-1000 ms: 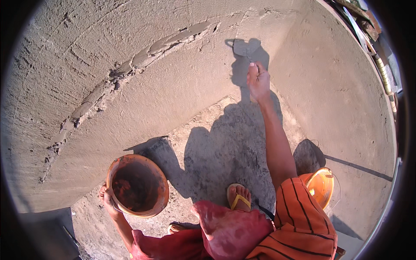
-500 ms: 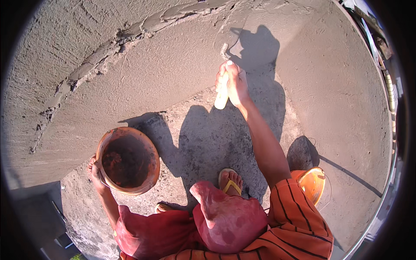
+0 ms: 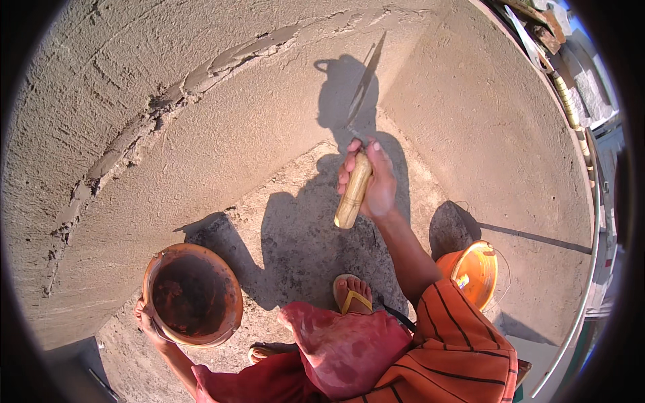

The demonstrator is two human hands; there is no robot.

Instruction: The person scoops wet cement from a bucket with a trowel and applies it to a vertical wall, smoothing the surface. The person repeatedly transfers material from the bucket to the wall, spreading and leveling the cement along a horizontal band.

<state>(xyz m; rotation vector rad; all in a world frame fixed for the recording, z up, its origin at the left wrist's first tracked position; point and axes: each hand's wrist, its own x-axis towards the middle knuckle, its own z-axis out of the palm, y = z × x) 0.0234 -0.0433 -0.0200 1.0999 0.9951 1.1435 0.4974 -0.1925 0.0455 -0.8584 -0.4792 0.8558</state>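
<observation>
In my right hand (image 3: 377,176) is a trowel (image 3: 354,190), gripped by its pale wooden handle. Its blade points away from me and is turned edge-on, apart from the plastered wall (image 3: 262,121). My left hand (image 3: 149,321) grasps the rim of an orange bucket (image 3: 236,316) at the lower left. Dark residue coats the inside of that bucket, and its mouth faces up. Along the wall runs a ragged, raised seam of mortar (image 3: 158,111), curving from the far middle down to the left.
A second orange bucket (image 3: 480,272) with a wire handle stands by my right elbow. Another plastered wall (image 3: 510,134) rises on the right, meeting the first in a corner. My sandalled foot (image 3: 353,295) rests on the rough concrete floor (image 3: 252,295). Debris lies beyond the right wall's edge.
My right hand has drawn back toward me, bringing the trowel off the wall and turning its blade edge-on. The bucket in my left hand sits lower in view.
</observation>
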